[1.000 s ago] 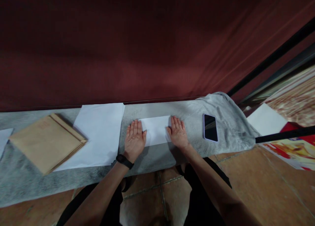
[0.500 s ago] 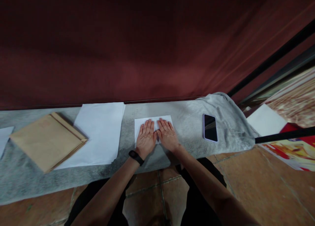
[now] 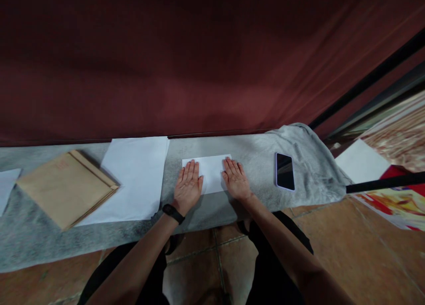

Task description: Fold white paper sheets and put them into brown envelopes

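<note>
A small white sheet of paper (image 3: 211,173), possibly folded, lies on the grey cloth in front of me. My left hand (image 3: 188,185) rests flat over its left edge, fingers straight and pointing away, a dark band on the wrist. Over the right edge of the paper, my right hand (image 3: 236,179) lies palm down with its fingers stretched out. The middle of the paper shows between the two hands. Neither hand grips anything.
Left of my hands is a stack of large white sheets (image 3: 139,176), partly under brown envelopes (image 3: 66,187). A phone (image 3: 284,172) lies to the right on the grey cloth (image 3: 259,163). A dark red curtain (image 3: 199,75) hangs behind. A black bar (image 3: 385,182) crosses at the right.
My hands have slid apart from the middle of the paper, the left one leftward and the right one rightward. The paper stays in about the same place.
</note>
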Action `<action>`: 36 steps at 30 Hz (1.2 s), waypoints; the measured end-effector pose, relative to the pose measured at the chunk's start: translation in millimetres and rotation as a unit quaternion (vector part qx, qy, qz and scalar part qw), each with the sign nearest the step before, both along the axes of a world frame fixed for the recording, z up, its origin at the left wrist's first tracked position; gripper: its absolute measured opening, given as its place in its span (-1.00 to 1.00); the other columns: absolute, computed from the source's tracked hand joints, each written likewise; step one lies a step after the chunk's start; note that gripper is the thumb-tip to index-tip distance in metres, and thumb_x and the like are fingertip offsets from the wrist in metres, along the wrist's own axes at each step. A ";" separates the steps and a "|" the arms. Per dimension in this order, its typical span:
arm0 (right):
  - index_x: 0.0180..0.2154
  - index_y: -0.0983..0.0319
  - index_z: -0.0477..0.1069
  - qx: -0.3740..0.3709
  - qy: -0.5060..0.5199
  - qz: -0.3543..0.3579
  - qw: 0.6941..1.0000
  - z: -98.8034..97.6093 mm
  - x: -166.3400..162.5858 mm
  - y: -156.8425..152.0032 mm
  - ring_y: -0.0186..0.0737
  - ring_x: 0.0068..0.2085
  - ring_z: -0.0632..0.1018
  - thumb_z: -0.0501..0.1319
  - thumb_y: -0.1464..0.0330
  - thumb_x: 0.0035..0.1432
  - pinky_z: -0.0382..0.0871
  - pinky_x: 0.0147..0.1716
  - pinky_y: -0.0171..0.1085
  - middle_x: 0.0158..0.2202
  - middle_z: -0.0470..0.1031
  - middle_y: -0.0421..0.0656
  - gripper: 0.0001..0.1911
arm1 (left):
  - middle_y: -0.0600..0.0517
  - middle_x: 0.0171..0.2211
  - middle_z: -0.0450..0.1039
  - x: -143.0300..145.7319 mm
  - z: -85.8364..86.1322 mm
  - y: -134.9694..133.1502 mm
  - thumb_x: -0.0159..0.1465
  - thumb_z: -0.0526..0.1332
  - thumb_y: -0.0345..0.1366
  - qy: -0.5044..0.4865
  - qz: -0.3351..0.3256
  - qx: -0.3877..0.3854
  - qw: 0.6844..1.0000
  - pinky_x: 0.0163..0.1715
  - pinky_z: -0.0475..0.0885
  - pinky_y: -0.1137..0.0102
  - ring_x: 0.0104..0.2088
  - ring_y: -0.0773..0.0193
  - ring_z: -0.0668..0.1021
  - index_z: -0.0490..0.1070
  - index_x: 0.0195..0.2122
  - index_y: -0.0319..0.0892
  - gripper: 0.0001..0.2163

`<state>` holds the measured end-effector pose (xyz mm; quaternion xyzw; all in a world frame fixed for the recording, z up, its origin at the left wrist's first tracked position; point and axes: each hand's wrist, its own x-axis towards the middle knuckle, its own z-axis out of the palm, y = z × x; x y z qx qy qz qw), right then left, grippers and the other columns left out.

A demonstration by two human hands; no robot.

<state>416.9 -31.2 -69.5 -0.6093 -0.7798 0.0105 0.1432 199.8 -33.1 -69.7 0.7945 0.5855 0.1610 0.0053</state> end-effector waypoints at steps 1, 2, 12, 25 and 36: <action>0.40 0.33 0.05 -0.001 0.000 -0.003 1.000 0.0 2.1 -0.2 -0.01 0.41 0.15 -0.11 0.27 0.47 -0.01 0.38 0.04 0.42 0.08 -0.02 -0.44 | -0.24 0.42 0.02 -2.0 0.0 -0.3 0.45 -0.13 -0.20 0.002 0.002 0.000 1.000 0.40 0.01 0.05 0.43 0.04 0.08 0.02 0.41 -0.39 -0.44; 0.40 0.33 0.05 -0.001 0.000 -0.006 1.000 0.0 4.1 -0.5 0.00 0.41 0.16 -0.11 0.28 0.47 -0.01 0.38 0.04 0.42 0.09 -0.01 -0.44 | -0.24 0.42 0.02 -3.9 0.0 -0.6 0.45 -0.12 -0.20 0.004 0.004 0.000 1.000 0.39 0.01 0.04 0.43 0.03 0.08 0.01 0.41 -0.40 -0.44; 0.40 0.33 0.03 -0.007 0.014 0.001 1.000 6.3 -0.7 -0.9 0.01 0.43 0.11 -0.11 0.28 0.46 -0.09 0.40 0.10 0.43 0.05 -0.01 -0.43 | -0.21 0.40 0.08 11.2 10.1 0.7 0.45 -0.13 -0.21 -0.008 0.007 -0.005 1.000 0.41 -0.03 0.02 0.43 0.05 0.08 0.05 0.40 -0.36 -0.45; 0.38 0.33 0.09 -0.031 0.011 0.052 0.998 10.9 -33.7 13.7 -0.06 0.43 0.11 -0.12 0.34 0.44 -0.13 0.41 0.04 0.43 0.08 -0.03 -0.45 | -0.16 0.41 0.07 37.8 8.2 12.8 0.43 -0.13 -0.27 0.007 -0.027 -0.034 0.999 0.41 -0.06 0.05 0.44 0.07 0.06 0.10 0.38 -0.35 -0.48; 0.38 0.34 0.08 -0.007 0.018 0.018 1.000 1.8 -37.5 20.4 -0.02 0.41 0.17 -0.10 0.30 0.44 -0.07 0.39 0.06 0.42 0.09 -0.02 -0.44 | -0.20 0.41 0.06 29.1 4.4 21.1 0.44 -0.12 -0.21 0.005 -0.010 -0.036 0.999 0.41 -0.03 0.07 0.43 0.08 0.07 0.08 0.39 -0.37 -0.45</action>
